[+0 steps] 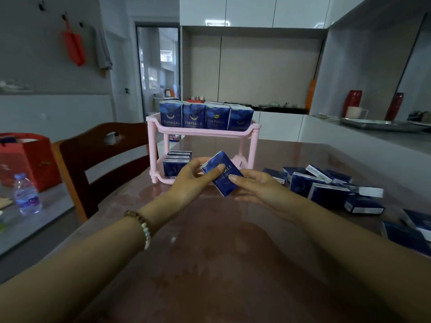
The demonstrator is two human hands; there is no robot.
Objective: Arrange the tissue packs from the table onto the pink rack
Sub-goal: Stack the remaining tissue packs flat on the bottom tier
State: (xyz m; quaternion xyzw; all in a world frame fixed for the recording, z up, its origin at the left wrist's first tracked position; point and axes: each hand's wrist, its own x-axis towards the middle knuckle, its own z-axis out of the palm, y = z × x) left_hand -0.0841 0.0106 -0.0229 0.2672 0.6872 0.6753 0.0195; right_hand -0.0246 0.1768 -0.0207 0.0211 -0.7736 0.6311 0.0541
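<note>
A pink two-tier rack (247, 132) stands on the brown table (210, 252). Its top tier carries several dark blue tissue packs (205, 116) upright in a row. A few more packs (176, 163) lie at the left of the bottom tier. Just in front of the rack, both hands hold one tilted blue tissue pack (221, 176): my left hand (193, 180) pinches its left side with thumb on top, my right hand (258, 187) grips its lower right edge. Several loose packs (326, 185) lie scattered on the table to the right.
A wooden chair (98, 157) stands at the table's left edge. Beyond it a water bottle (26, 194) and a red bag (28, 157) sit on a lower grey surface. A white counter with red vases (352, 101) runs along the right.
</note>
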